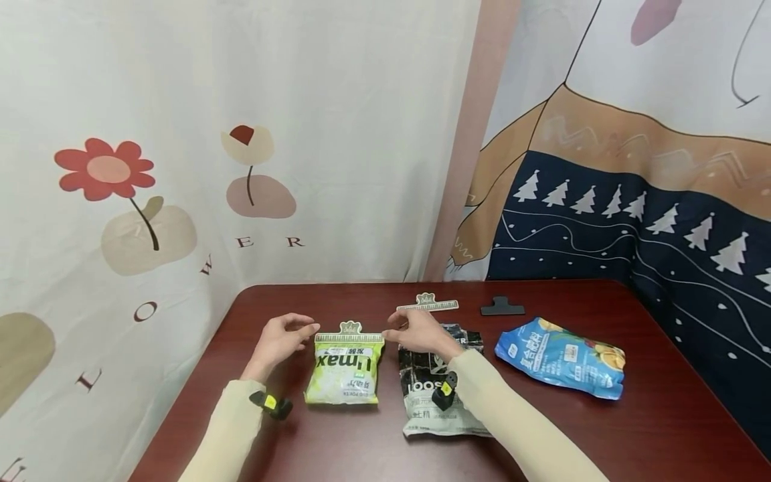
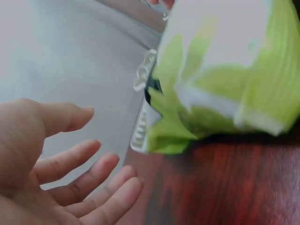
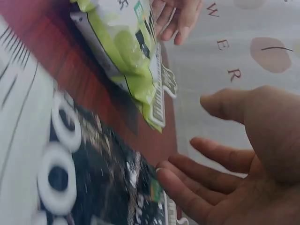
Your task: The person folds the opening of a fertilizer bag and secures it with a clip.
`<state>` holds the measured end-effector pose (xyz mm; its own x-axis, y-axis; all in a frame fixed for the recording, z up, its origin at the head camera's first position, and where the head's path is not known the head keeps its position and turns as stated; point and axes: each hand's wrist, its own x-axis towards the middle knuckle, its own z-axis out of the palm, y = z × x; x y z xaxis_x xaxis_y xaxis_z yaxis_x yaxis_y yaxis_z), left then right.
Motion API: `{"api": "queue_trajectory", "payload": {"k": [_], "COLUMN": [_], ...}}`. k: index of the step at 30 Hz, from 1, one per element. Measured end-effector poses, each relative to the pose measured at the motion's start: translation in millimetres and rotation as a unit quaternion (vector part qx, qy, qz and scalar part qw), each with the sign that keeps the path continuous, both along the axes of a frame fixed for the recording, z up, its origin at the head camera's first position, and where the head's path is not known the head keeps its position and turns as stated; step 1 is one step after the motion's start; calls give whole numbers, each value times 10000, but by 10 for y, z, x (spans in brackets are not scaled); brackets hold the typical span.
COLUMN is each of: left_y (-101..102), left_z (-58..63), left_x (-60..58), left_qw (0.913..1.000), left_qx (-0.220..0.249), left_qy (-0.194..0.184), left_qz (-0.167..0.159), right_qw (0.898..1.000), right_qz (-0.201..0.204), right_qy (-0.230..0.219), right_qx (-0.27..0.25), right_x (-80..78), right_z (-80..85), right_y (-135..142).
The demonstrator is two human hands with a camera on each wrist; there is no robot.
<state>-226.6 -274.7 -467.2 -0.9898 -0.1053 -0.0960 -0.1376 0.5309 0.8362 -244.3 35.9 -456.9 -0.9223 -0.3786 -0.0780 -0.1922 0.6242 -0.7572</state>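
A green and white snack-like bag (image 1: pixel 346 375) lies on the table, its top edge in a pale ruler-patterned clip (image 1: pixel 349 337). My left hand (image 1: pixel 283 341) is beside the clip's left end, fingers spread loosely with nothing in them. In the left wrist view a gap separates that hand (image 2: pixel 84 173) from the green bag (image 2: pixel 215 79). Past the clip's right end is my right hand (image 1: pixel 418 333), above the top of a black and white bag (image 1: pixel 421 395). The right wrist view shows this hand (image 3: pixel 234 159) apart from the clip (image 3: pixel 158 93), holding nothing.
A second ruler-patterned clip (image 1: pixel 430 303) lies behind the black and white bag. To its right are a black clip (image 1: pixel 502 307) and a blue pouch (image 1: pixel 563 361). Printed curtains (image 1: pixel 349 134) hang behind the dark red table (image 1: pixel 337 442).
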Motion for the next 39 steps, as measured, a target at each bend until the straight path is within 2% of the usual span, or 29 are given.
{"api": "queue_trajectory", "payload": {"k": [3, 6, 13, 20, 24, 29, 33, 39], "left_y": [55, 139, 409, 706, 880, 1092, 1234, 1418], "left_z": [47, 76, 111, 125, 134, 110, 76, 51], "left_x": [31, 56, 111, 126, 129, 121, 127, 148], "left_qw": [9992, 9982, 9972, 9937, 9909, 9873, 9859, 9870], "left_qx": [-309, -345, 178, 792, 994, 1088, 1136, 1074], "left_qy": [243, 485, 605, 435, 435, 476, 317, -26], "left_qz": [-19, -114, -404, -669, -800, -1054, -1189, -1196], "right_qw": [9998, 9995, 9990, 9984, 9992, 9993, 9980, 9942], "right_qz": [132, 224, 149, -6, -109, -378, -548, -873], "right_qy": [141, 201, 390, 514, 352, -63, -307, -623], "right_qx": [29, -15, 169, 239, 143, -37, -78, -12], "right_x": [12, 27, 72, 116, 133, 157, 171, 187], "right_z": [34, 69, 144, 122, 83, 50, 2, -45], "right_y": [115, 239, 526, 834, 1003, 1175, 1285, 1426]}}
